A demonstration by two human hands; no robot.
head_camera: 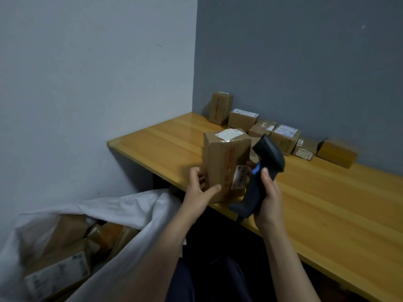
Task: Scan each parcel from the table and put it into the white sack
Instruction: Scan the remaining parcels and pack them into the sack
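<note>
My left hand (199,188) grips a tall brown cardboard parcel (220,164) by its lower left side, holding it upright over the near edge of the wooden table (316,199). White labels show on its top and on its right face. My right hand (269,199) holds a dark handheld scanner (261,171) with a blue trigger, its head close to the parcel's right face. The white sack (135,208) lies open at the lower left, with several brown parcels (65,253) inside it.
Several more cardboard parcels (285,138) stand in a row along the grey back wall, the tallest (220,107) in the corner. A pale wall closes off the left side. A dark gap lies under the table beside the sack.
</note>
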